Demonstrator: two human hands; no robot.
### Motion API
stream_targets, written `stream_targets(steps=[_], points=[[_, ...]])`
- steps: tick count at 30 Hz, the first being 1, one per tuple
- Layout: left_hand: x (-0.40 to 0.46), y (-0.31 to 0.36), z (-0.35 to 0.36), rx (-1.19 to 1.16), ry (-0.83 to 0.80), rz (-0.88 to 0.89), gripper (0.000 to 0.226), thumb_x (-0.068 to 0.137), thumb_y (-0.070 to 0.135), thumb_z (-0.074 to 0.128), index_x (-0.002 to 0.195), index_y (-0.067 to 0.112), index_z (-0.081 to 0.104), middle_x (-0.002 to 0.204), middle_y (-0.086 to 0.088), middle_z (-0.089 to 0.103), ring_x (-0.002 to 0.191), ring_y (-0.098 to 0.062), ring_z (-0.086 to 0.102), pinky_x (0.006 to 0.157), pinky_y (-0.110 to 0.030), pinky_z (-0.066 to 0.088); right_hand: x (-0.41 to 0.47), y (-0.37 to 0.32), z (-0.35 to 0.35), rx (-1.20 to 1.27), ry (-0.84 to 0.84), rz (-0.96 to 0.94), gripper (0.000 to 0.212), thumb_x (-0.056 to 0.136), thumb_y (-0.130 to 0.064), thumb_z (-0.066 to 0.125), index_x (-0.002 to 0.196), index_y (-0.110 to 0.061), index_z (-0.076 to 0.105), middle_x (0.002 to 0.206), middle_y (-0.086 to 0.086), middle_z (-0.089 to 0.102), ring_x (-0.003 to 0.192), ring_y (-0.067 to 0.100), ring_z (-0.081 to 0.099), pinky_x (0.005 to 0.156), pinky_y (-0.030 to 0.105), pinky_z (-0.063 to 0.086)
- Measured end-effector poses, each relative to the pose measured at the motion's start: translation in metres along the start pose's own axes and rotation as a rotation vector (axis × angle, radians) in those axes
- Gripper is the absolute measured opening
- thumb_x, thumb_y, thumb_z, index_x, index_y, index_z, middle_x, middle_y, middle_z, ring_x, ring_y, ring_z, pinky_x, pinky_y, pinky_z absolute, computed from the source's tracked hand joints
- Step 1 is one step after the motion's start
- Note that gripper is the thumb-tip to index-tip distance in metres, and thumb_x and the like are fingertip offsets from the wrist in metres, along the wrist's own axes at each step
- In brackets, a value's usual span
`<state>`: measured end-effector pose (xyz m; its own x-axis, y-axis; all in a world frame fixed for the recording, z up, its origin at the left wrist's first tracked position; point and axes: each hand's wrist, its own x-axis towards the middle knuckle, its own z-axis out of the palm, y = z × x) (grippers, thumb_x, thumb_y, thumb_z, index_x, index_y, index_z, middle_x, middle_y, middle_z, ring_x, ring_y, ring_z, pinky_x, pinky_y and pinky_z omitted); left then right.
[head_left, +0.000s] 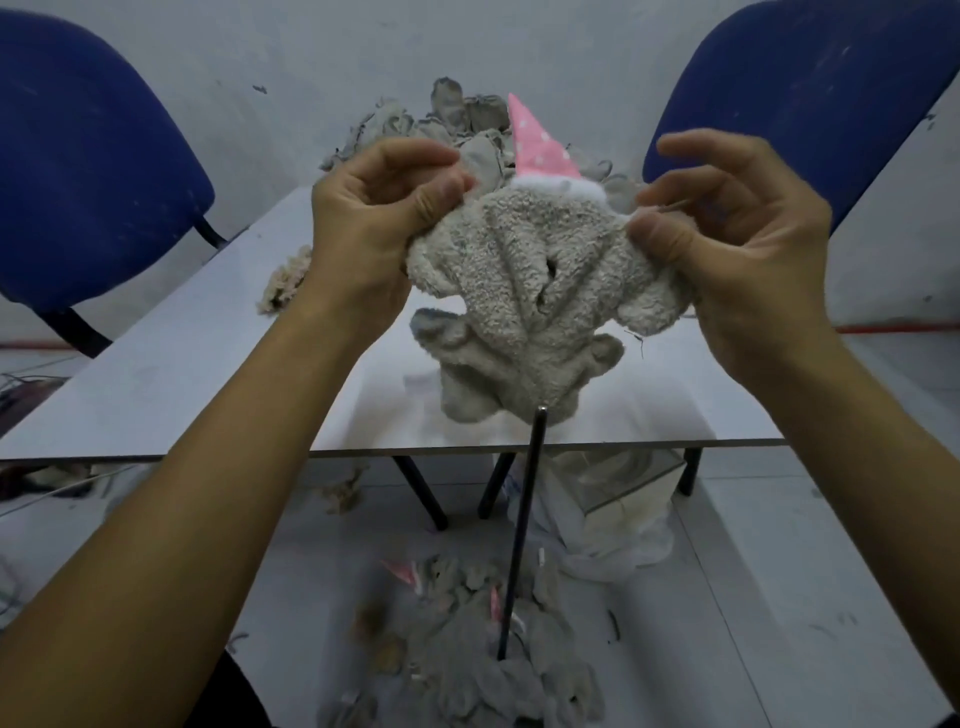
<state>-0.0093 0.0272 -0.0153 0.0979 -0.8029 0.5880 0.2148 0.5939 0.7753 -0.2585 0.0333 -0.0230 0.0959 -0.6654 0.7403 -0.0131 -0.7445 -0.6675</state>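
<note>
Both your left hand (363, 218) and right hand (737, 244) pinch the limp beige fleece toy skin (519, 306) with its pink dotted cone hat (535, 145) above the white bench (182, 384), so pull its edges apart evenly and gently.

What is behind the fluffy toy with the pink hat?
A heap of grey plush pieces lies on the table behind the fluffy toy, which hides the heap's near part.
</note>
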Motion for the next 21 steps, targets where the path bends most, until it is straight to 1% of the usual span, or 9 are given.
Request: stream_targets(steps=[4, 6, 8, 10, 13, 15, 17, 19, 21], points=[[-0.004, -0.007, -0.007, 0.126, -0.116, -0.106, 0.018, 0.076, 0.004, 0.073, 0.092, 0.006, 0.066, 0.076, 0.001, 0.074, 0.073, -0.012, 0.068, 0.07, -0.026, 0.056, -0.004, 0.001, 0.001, -0.106, -0.119, 0.083, 0.023, 0.091, -0.014, 0.07, 0.114, -0.017, 0.067, 0.098, 0.004, 0.07, 0.086, 0.022, 0.071, 0.078, 0.031, 0.058], [-0.008, -0.016, -0.012, 0.344, -0.221, -0.176, 0.008, 0.085, 0.007, 0.071, 0.091, 0.013, 0.069, 0.079, 0.003, 0.075, 0.072, -0.011, 0.065, 0.064, -0.026, 0.05, -0.009, 0.006, 0.004, -0.16, -0.162, 0.185, 0.015, 0.096, -0.014, 0.062, 0.109, -0.013, 0.07, 0.093, 0.005, 0.071, 0.075, 0.022, 0.072, 0.066, 0.031, 0.06], [-0.011, -0.025, -0.018, 0.572, -0.31, -0.234, 0.005, 0.087, 0.019, 0.07, 0.091, 0.02, 0.073, 0.086, 0.006, 0.075, 0.077, -0.006, 0.064, 0.065, -0.024, 0.047, -0.013, 0.013, 0.006, -0.202, -0.177, 0.253, 0.015, 0.099, -0.014, 0.059, 0.105, -0.011, 0.072, 0.087, 0.004, 0.072, 0.071, 0.021, 0.073, 0.061, 0.032, 0.061], [-0.014, -0.034, -0.022, 0.675, -0.33, -0.3, 0.011, 0.083, 0.03, 0.069, 0.092, 0.026, 0.075, 0.092, 0.007, 0.074, 0.083, -0.003, 0.064, 0.071, -0.024, 0.048, -0.015, 0.02, 0.007, -0.248, -0.211, 0.287, 0.015, 0.099, -0.016, 0.058, 0.101, -0.016, 0.073, 0.085, 0.001, 0.072, 0.073, 0.019, 0.073, 0.061, 0.029, 0.06], [-0.02, -0.05, -0.026, 0.784, -0.331, -0.329, 0.008, 0.087, 0.029, 0.071, 0.094, 0.031, 0.074, 0.094, 0.012, 0.073, 0.089, 0.001, 0.064, 0.079, -0.023, 0.047, -0.021, 0.037, 0.008, -0.295, -0.285, 0.378, 0.015, 0.098, -0.018, 0.059, 0.097, -0.022, 0.073, 0.083, -0.004, 0.073, 0.074, 0.015, 0.072, 0.062, 0.027, 0.06], [-0.025, -0.062, -0.027, 0.852, -0.354, -0.35, 0.013, 0.089, 0.03, 0.07, 0.102, 0.033, 0.073, 0.104, 0.016, 0.07, 0.099, 0.006, 0.061, 0.081, -0.02, 0.044, -0.031, 0.053, 0.015, -0.377, -0.375, 0.448, 0.014, 0.096, -0.019, 0.06, 0.095, -0.025, 0.073, 0.085, -0.006, 0.073, 0.078, 0.012, 0.07, 0.068, 0.025, 0.059], [-0.029, -0.076, -0.023, 0.884, -0.386, -0.366, 0.023, 0.09, 0.03, 0.069, 0.113, 0.032, 0.069, 0.12, 0.015, 0.064, 0.114, 0.0, 0.056, 0.093, -0.026, 0.045, -0.043, 0.073, 0.025, -0.602, -0.475, 0.421, 0.014, 0.094, -0.021, 0.06, 0.096, -0.03, 0.072, 0.094, -0.009, 0.069, 0.084, 0.007, 0.064, 0.075, 0.018, 0.05], [-0.033, -0.091, -0.017, 0.906, -0.381, -0.372, 0.032, 0.09, 0.029, 0.067, 0.122, 0.03, 0.065, 0.133, 0.008, 0.057, 0.124, -0.01, 0.051, 0.103, -0.032, 0.042, -0.049, 0.088, 0.034, -0.777, -0.519, 0.358, 0.016, 0.095, -0.024, 0.059, 0.1, -0.033, 0.071, 0.096, -0.008, 0.06, 0.088, 0.011, 0.057, 0.079, 0.025, 0.044], [-0.032, -0.107, -0.012, 1.04, -0.399, -0.347, 0.04, 0.092, 0.032, 0.064, 0.131, 0.028, 0.059, 0.142, 0.004, 0.051, 0.129, -0.016, 0.046, 0.107, -0.036, 0.039, -0.046, 0.097, 0.04, -0.8, -0.527, 0.332, 0.017, 0.096, -0.027, 0.056, 0.104, -0.035, 0.068, 0.094, -0.007, 0.052, 0.09, 0.015, 0.054, 0.079, 0.031, 0.045]])
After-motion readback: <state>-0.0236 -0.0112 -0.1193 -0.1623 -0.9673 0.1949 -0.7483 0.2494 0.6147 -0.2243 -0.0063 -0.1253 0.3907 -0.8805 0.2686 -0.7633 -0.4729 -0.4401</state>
